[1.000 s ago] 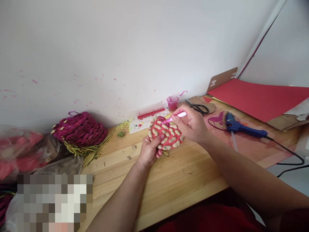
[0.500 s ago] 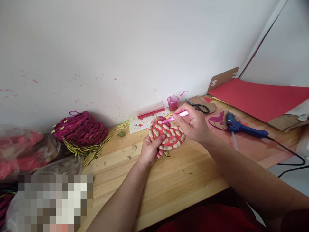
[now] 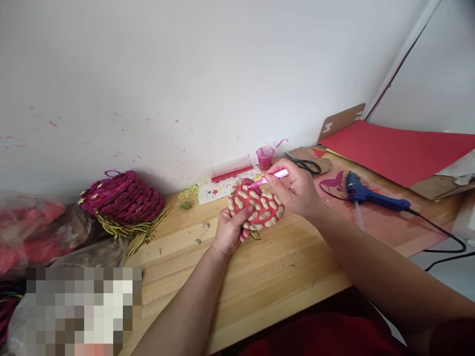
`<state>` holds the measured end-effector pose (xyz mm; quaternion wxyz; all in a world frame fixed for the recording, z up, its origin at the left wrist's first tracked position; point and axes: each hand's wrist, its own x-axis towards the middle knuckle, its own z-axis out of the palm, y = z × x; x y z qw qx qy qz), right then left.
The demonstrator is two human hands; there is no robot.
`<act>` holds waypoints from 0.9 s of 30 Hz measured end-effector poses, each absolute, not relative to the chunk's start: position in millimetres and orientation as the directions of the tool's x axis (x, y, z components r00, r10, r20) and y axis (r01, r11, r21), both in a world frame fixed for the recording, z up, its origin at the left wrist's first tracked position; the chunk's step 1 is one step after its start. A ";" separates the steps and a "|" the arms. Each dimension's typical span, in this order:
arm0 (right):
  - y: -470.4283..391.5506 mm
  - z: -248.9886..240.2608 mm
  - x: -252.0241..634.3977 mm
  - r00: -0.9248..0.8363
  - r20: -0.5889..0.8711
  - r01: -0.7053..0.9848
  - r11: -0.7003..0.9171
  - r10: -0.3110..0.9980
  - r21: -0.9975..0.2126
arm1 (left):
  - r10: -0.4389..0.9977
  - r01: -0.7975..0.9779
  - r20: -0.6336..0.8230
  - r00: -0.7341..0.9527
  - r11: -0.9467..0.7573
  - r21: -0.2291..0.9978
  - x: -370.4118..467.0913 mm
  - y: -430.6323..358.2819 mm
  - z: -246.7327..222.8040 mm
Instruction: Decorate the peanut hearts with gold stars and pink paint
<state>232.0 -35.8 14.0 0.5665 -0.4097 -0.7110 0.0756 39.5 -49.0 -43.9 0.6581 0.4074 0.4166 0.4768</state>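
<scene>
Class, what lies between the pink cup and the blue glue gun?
Scissors, a brown piece and a pink shape lie between cup and glue gun, in the head view.

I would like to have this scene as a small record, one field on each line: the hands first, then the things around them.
Left hand: holds a round red disc studded with tan peanuts
Right hand: holds a slim pink-and-white tool, its tip at the disc's upper part
Near the wall: clear plastic cup with pink contents; black metal scissors
Right side: blue glue gun with black cord; large flat red sheet
Left side: magenta fuzzy stack with yellow-green strands
Surface: light wooden table
</scene>
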 end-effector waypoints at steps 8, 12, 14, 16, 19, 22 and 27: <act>-35.2 14.0 231.9 -0.035 0.729 0.448 0.662 0.684 -0.600 | 0.967 -0.339 -0.168 0.194 0.227 0.913 39.4 -48.4 -42.0; -33.6 12.2 232.8 0.013 0.730 0.441 0.651 0.683 -0.617 | 0.966 -0.349 -0.170 0.197 0.231 0.908 39.4 -47.7 -41.3; -32.5 10.9 233.5 -0.008 0.716 0.432 0.648 0.698 -0.627 | 0.964 -0.339 -0.175 0.200 0.235 0.911 39.2 -47.8 -41.4; -31.0 9.0 234.2 -0.005 0.703 0.430 0.636 0.711 -0.641 | 0.964 -0.335 -0.173 0.201 0.234 0.913 39.1 -48.2 -41.5; -27.5 5.1 235.4 0.042 0.690 0.410 0.617 0.722 -0.671 | 0.965 -0.330 -0.170 0.199 0.230 0.915 39.2 -48.9 -41.3; -24.2 1.7 236.4 0.038 0.671 0.373 0.612 0.740 -0.697 | 0.965 -0.326 -0.174 0.195 0.231 0.917 39.7 -49.6 -40.3; -21.6 0.7 238.3 0.067 0.640 0.350 0.583 0.765 -0.733 | 0.966 -0.320 -0.174 0.190 0.228 0.919 40.0 -49.7 -40.2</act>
